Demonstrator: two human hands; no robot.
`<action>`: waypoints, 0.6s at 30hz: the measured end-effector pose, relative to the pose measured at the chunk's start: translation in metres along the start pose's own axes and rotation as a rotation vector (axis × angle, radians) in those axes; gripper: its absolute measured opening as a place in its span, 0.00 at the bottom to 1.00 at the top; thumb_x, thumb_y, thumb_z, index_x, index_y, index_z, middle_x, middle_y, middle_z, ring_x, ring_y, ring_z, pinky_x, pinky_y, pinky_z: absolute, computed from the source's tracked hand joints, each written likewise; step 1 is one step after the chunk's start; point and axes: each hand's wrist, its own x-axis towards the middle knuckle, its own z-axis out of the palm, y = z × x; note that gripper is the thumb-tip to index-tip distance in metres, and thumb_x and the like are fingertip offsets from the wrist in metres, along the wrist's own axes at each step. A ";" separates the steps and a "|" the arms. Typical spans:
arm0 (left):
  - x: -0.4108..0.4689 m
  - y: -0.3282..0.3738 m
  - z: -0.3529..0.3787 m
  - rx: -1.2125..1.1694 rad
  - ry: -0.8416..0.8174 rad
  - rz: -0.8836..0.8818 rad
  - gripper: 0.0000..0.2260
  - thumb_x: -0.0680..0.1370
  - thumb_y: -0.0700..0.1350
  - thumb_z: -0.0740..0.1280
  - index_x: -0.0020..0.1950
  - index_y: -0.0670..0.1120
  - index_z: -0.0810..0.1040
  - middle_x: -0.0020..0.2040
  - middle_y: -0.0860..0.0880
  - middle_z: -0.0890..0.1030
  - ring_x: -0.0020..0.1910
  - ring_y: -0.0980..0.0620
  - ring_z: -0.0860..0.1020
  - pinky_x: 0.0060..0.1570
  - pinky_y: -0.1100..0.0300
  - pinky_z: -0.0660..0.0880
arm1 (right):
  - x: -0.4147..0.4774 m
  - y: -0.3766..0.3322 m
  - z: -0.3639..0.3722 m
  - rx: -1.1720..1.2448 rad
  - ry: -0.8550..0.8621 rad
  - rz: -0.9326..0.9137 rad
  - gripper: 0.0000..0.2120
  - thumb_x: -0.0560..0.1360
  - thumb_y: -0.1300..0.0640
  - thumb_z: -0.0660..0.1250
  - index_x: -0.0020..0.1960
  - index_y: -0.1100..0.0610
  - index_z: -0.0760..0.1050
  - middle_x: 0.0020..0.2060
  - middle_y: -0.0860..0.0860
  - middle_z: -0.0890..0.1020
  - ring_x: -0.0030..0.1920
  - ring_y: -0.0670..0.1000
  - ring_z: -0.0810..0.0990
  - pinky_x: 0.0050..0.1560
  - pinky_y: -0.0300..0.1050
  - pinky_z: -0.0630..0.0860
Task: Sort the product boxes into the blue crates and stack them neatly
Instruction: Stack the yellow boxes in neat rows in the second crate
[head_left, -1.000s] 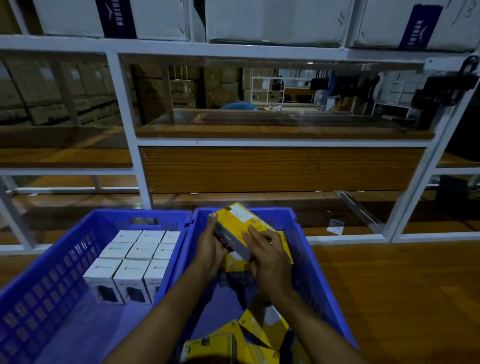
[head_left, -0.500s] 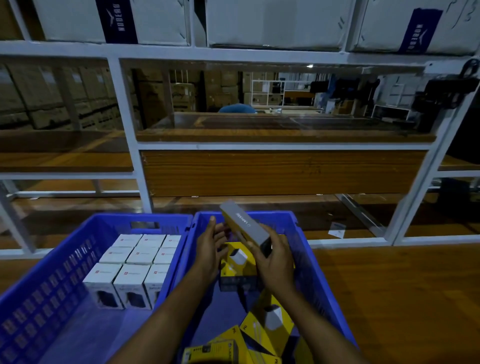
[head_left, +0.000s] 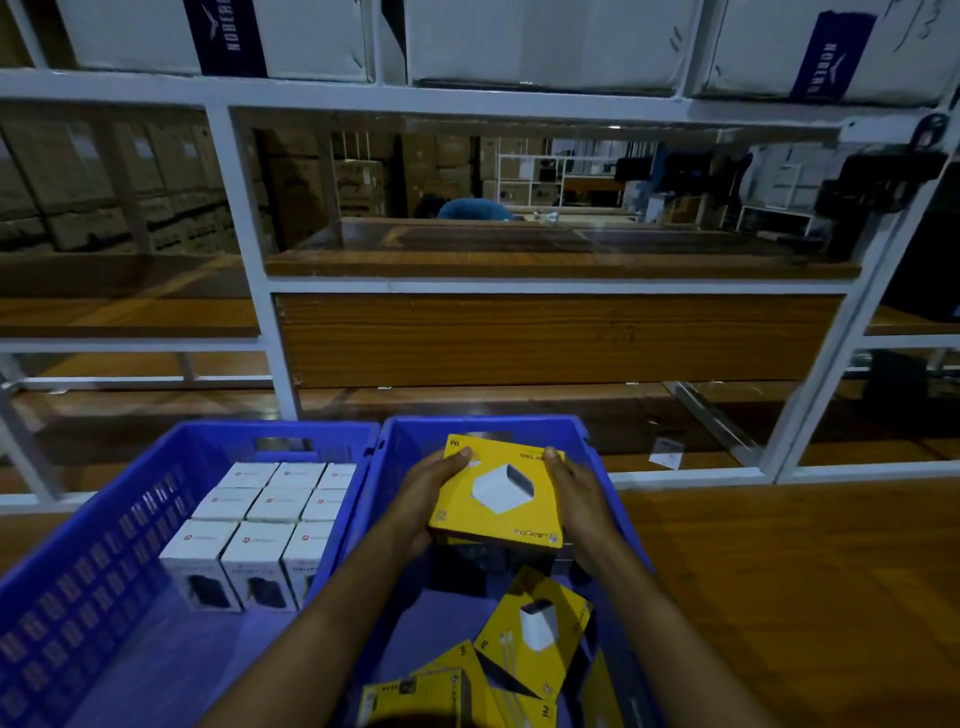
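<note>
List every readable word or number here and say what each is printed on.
"LAPCARE": near edge of the held yellow box, upside down.
"1M": its far left corner; also on a loose yellow box.
"TRIO": its far edge, the words before it partly covered.
"NOBER": dark band on the top-shelf white carton, end cut off.
White boxes in the left crate: print too small to read.
</note>
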 end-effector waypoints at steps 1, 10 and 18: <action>-0.001 0.000 0.001 0.014 -0.020 0.002 0.14 0.79 0.48 0.66 0.62 0.44 0.78 0.56 0.37 0.83 0.51 0.37 0.82 0.46 0.46 0.81 | -0.002 -0.002 -0.002 0.025 -0.004 0.020 0.17 0.80 0.41 0.61 0.50 0.53 0.81 0.45 0.59 0.85 0.42 0.57 0.85 0.48 0.58 0.81; 0.002 -0.006 0.005 -0.363 0.167 -0.034 0.13 0.80 0.39 0.62 0.62 0.35 0.76 0.59 0.33 0.80 0.51 0.35 0.81 0.52 0.42 0.78 | -0.008 -0.003 0.002 0.402 -0.079 0.338 0.22 0.77 0.39 0.65 0.63 0.52 0.77 0.55 0.57 0.84 0.52 0.58 0.84 0.44 0.50 0.82; 0.009 -0.024 0.009 -0.250 0.196 0.006 0.23 0.70 0.37 0.69 0.65 0.32 0.73 0.61 0.28 0.77 0.58 0.27 0.77 0.59 0.28 0.71 | -0.024 0.014 0.040 0.398 -0.141 0.325 0.14 0.79 0.56 0.67 0.63 0.57 0.77 0.51 0.54 0.86 0.51 0.58 0.85 0.43 0.52 0.82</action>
